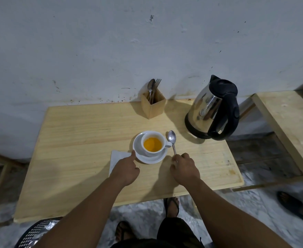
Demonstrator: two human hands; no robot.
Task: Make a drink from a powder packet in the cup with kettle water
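Observation:
A white cup (160, 138) holding orange liquid stands on a white saucer (138, 149) in the middle of the wooden table (79, 140). My left hand (125, 169) touches the saucer's near-left rim with one extended finger. My right hand (184, 169) grips the handle of a metal spoon (172, 138), whose bowl lies on the table just right of the cup. A steel kettle (211, 108) with a black handle stands at the back right. No powder packet shows.
A white napkin (116, 156) lies under my left hand beside the saucer. A wooden cutlery holder (153, 106) with a spoon and fork stands by the wall. A second wooden table (294, 126) is at the right, and a black perforated bin (36, 231) at the bottom left.

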